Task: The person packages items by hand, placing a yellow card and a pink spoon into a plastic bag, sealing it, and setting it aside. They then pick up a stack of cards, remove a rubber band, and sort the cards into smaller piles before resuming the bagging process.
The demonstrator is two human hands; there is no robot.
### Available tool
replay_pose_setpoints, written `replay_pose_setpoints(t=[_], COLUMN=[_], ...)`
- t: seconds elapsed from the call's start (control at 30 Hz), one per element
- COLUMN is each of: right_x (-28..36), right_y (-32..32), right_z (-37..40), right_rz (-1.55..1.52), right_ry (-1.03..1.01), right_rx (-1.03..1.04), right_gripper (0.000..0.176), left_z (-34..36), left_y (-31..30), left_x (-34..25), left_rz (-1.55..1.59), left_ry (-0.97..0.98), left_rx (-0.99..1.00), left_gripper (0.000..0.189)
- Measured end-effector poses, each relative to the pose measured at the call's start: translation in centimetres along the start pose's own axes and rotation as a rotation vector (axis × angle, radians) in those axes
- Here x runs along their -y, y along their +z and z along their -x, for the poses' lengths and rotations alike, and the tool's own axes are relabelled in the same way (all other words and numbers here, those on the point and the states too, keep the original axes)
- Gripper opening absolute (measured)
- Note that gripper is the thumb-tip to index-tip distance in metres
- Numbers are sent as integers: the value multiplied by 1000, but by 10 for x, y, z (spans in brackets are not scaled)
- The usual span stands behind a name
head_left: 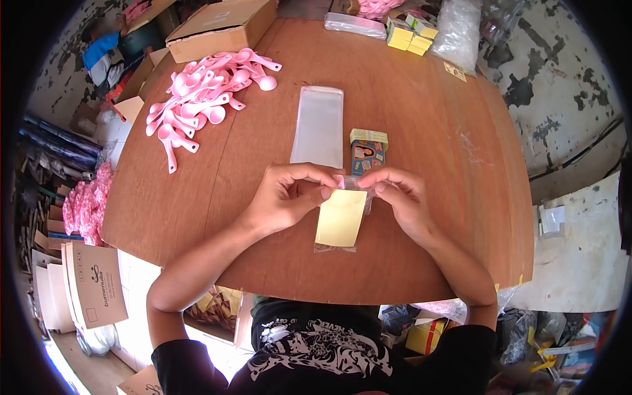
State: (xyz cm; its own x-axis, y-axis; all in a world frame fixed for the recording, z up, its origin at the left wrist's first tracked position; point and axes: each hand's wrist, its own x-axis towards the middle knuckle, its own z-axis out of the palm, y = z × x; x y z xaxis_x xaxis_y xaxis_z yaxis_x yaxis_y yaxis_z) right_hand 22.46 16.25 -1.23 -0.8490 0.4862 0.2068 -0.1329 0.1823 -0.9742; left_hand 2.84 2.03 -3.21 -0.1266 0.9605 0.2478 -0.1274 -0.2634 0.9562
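Observation:
Between my two hands hangs a clear plastic bag with a yellow card inside it. My left hand pinches the bag's top at its left, where a bit of pink shows by the fingertips. At the top right, my right hand has thumb and forefinger closed on the bag's edge. Just beyond lies a stack of clear plastic bags. Beside that stack, close to my right fingers, is a pile of printed cards. Pink plastic scoops lie heaped at the far left of the table.
On the wooden table, a cardboard box stands at the back left. Yellow card bundles and a roll of clear plastic sit at the back right. Another person is at the upper left. Cartons stand on the floor.

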Motion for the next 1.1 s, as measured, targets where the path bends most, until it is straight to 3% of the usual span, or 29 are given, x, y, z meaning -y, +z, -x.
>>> replay_pose_setpoints(t=[0.13, 0.27, 0.5, 0.6, 0.67, 0.73, 0.8, 0.83, 0.87, 0.9, 0.93, 1.0, 1.03, 1.07, 1.1], right_x=[-3, -2, 2, 9, 21, 15, 22, 23, 24, 23, 20, 8, -2, -7, -10], right_y=[5, 7, 12, 10, 5, 1, -1, 1, 3, 7, 10, 16, 17, 18, 19], right_z=[2, 3, 8, 11, 13, 8, 0, -5, -10, -14, -18, -25, -29, -31, -33], right_rz=[-180, -39, -111, -101, -146, -138, 437, 432, 639, 846, 842, 1147, 1196, 1193, 1243], right_ry=[29, 62, 22, 5, 128, 34, -261, -258, -344, -430, -428, -533, -488, -494, -475], right_rx=[9, 28, 67, 138, 185, 202, 165, 160, 153, 146, 144, 199, 261, 260, 285], right_gripper=[8, 19, 27, 27, 27, 28, 35, 35, 36, 38, 38, 41, 46, 46, 48], left_z=[-1, -1, 0, 12, 42, 78, 123, 141, 157, 178, 198, 237, 249, 254, 247], left_y=[4, 5, 13, 8, 13, 9, 2, -3, -9, -20, -31, -40, -40, -43, -38], left_x=[-1, -2, -22, -40, -73, -86, -80, -77, -73, -62, -49, -32, -25, -21, -24], left_rz=[-66, -53, -2, -226, -365, -533, -509, -617, -724, -853, -980, -1285, -1450, -1453, -1241], left_ry=[2, 22, -46, -167, -353, -139, -217, -328, -440, -661, -883, -831, -762, -764, -875], left_rx=[-22, -23, -84, 54, 125, 385, 559, 631, 700, 689, 668, 439, 462, 457, 532], left_gripper=[17, 23, 35, 38, 36, 33, 31, 32, 33, 39, 45, 61, 66, 66, 62])
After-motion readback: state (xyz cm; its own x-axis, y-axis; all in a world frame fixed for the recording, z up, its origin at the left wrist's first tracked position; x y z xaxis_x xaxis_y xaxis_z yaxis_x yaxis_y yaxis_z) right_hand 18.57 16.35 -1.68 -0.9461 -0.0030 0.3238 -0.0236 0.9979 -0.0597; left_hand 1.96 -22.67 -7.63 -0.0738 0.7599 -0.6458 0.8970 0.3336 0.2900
